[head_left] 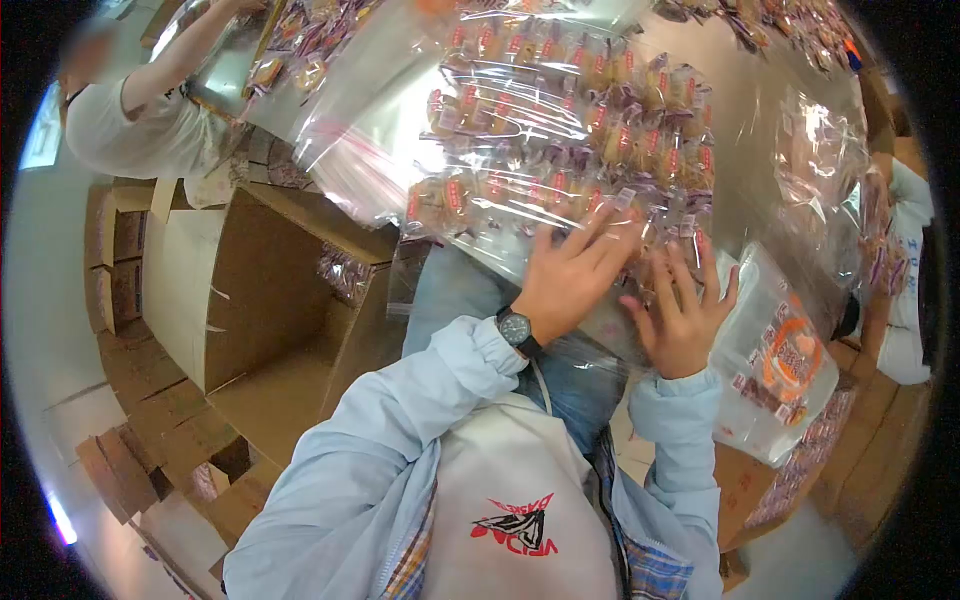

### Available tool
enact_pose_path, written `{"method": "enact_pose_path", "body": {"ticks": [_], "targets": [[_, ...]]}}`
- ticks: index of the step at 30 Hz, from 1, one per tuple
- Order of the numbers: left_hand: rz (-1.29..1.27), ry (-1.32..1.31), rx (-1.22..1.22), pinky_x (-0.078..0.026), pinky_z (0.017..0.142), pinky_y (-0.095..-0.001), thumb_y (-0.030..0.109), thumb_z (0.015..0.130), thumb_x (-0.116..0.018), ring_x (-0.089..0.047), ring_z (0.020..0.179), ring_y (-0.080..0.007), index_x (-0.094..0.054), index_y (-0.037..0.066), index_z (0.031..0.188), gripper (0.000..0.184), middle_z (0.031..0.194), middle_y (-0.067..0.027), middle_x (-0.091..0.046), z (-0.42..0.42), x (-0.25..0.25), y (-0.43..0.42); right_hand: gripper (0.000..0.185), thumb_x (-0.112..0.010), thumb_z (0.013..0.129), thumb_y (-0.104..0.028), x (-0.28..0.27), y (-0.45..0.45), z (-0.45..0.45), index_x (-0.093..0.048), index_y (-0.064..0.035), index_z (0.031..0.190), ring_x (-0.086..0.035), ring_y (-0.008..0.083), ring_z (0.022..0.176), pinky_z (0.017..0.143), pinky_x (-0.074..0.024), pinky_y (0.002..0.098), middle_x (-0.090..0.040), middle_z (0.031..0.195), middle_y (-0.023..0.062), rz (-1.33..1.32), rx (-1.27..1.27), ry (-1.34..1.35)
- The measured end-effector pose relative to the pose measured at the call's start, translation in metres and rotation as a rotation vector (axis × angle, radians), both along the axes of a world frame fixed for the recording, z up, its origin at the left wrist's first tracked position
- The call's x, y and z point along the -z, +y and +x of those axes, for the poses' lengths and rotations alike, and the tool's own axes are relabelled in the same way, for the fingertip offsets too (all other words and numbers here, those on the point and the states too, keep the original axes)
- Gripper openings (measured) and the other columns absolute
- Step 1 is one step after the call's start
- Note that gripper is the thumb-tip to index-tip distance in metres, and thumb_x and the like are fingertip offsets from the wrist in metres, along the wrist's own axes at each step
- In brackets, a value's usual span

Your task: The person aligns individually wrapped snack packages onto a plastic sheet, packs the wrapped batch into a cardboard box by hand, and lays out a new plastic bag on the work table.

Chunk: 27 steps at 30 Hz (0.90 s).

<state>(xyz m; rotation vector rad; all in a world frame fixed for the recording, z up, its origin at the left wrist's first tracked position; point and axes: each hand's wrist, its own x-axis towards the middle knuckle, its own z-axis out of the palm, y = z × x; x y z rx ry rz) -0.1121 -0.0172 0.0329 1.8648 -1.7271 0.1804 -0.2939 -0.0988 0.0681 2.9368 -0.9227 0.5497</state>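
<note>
A large clear plastic bag [560,130] lies over the table, with several rows of small wrapped snacks [545,190] showing through it. The snacks look yellowish, in packets with red print and purple ends. My left hand [577,270], with a black watch [516,329] at the wrist, rests on the bag's near edge, fingers stretched out. Just right of it, my right hand [682,312] spreads its fingers over the same edge. Both hands are open, and the nearest packets are partly hidden beneath them. Beside my right hand hangs a printed plastic bag [775,355] with an orange logo.
An open cardboard box [270,290] stands at my left, with more boxes [170,400] stacked behind it. Clear bags [360,160] lie at the table's left. One person [150,130] reaches over the table at upper left; another [905,270] is at the right. Loose packets [310,50] lie farther off.
</note>
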Motion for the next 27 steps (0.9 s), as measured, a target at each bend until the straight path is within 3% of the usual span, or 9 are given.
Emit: {"method": "enact_pose_path", "body": {"ticks": [7,10,12,15,21,24,27], "targets": [[-0.110,0.011,0.053,-0.042,0.095,-0.0553,0.020,0.088,-0.065,-0.057,0.129,-0.0257,-0.072,0.013,0.125,0.039,0.138,-0.0009,-0.066,0.006,0.000,0.002,0.044,-0.084,0.083,-0.039,0.025,-0.001,0.012,-0.072,-0.0198,0.121,-0.050,0.0364,0.141,0.118,-0.0240,0.0617,-0.060,0.147,0.0069,-0.133,0.075,-0.141],[-0.080,0.101,0.005,-0.038,0.105,-0.0532,0.022,0.084,-0.068,-0.062,0.126,-0.0237,-0.073,0.018,0.127,0.044,0.138,0.0020,-0.068,0.004,0.001,-0.003,0.039,-0.086,0.082,-0.038,0.036,0.001,0.011,-0.073,-0.0183,0.113,-0.052,0.0382,0.138,0.113,-0.0307,0.0592,-0.064,0.141,0.0075,-0.104,0.093,-0.195],[-0.066,0.087,0.015,-0.040,0.104,-0.0524,0.021,0.084,-0.068,-0.062,0.125,-0.0232,-0.073,0.018,0.127,0.044,0.136,0.0026,-0.069,0.008,-0.004,-0.005,0.037,-0.087,0.080,-0.037,0.046,0.006,0.013,-0.074,-0.0163,0.108,-0.053,0.0394,0.136,0.109,-0.0343,0.0573,-0.067,0.135,0.0076,-0.101,0.095,-0.240],[-0.029,0.070,0.030,-0.041,0.102,-0.0526,0.022,0.084,-0.068,-0.062,0.125,-0.0230,-0.073,0.018,0.127,0.044,0.136,0.0023,-0.069,0.014,-0.010,-0.006,0.040,-0.087,0.079,-0.035,0.047,0.010,0.022,-0.076,-0.0149,0.112,-0.052,0.0399,0.134,0.107,-0.0366,0.0541,-0.068,0.128,0.0071,-0.072,0.125,-0.301],[0.011,0.022,0.056,-0.042,0.104,-0.0505,0.021,0.085,-0.065,-0.061,0.126,-0.0226,-0.073,0.016,0.126,0.041,0.137,0.0008,-0.068,0.018,-0.016,-0.001,0.054,-0.088,0.078,-0.027,0.023,0.014,0.031,-0.074,-0.0175,0.129,-0.050,0.0378,0.135,0.107,-0.0385,0.0485,-0.067,0.129,0.0069,-0.004,0.145,-0.230],[-0.025,0.056,0.040,-0.042,0.104,-0.0491,0.019,0.086,-0.064,-0.061,0.127,-0.0221,-0.073,0.016,0.125,0.040,0.137,0.0001,-0.068,0.015,-0.011,-0.003,0.051,-0.088,0.077,-0.025,0.036,0.010,0.026,-0.075,-0.0137,0.125,-0.051,0.0382,0.134,0.108,-0.0385,0.0481,-0.065,0.132,0.0069,-0.079,0.157,-0.240],[-0.036,0.065,0.033,-0.042,0.104,-0.0491,0.019,0.086,-0.063,-0.060,0.127,-0.0217,-0.074,0.015,0.124,0.039,0.136,-0.0006,-0.068,0.018,-0.008,-0.002,0.045,-0.085,0.081,-0.015,0.041,0.008,0.028,-0.072,-0.0077,0.123,-0.054,0.0398,0.133,0.109,-0.0417,0.0494,-0.068,0.123,0.0084,-0.077,0.164,-0.284]]}}
